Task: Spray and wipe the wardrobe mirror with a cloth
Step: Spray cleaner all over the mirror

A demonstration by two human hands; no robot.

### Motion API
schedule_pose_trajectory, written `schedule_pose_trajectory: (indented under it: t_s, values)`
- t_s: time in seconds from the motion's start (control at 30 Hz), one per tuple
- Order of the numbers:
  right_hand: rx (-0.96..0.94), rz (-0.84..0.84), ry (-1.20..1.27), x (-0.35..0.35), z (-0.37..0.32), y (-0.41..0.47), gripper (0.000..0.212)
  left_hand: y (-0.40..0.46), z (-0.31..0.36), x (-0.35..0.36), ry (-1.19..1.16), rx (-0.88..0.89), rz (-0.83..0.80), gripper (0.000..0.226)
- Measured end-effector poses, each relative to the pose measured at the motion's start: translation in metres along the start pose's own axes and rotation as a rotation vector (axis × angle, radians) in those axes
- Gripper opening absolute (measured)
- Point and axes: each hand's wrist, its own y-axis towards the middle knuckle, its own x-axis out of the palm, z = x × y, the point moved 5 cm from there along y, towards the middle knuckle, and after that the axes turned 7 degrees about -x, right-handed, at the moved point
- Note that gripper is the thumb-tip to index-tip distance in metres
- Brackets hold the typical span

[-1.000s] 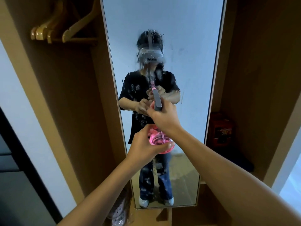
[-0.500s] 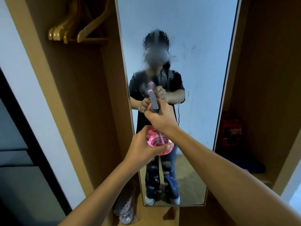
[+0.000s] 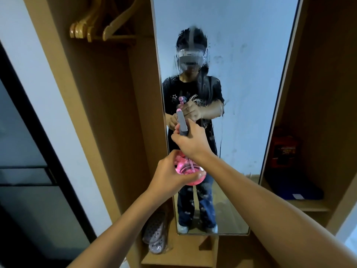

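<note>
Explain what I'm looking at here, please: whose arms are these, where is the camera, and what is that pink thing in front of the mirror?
There is no machine here. A person wears one camera on the head, so the single view looks forward and down along their own arms. The right hand has its grip round the grey trigger head of a pink spray bottle, and the left hand grips the round body from below. The nozzle faces the wardrobe mirror, whose glass already carries droplets and runs. The figure in the glass is that same person reflected. Wooden hangers hang at upper left, and slippers lie at the bottom. No cloth is in view.
</note>
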Motion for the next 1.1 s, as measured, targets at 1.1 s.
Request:
schedule_pose_trajectory:
  t_s: [1.1]
  values:
    - [0.180, 0.053, -0.018, -0.016, 0.071, -0.054, 0.012, -0.022, -0.021, 0.063, 0.005, -0.075, -0.234, 0.050]
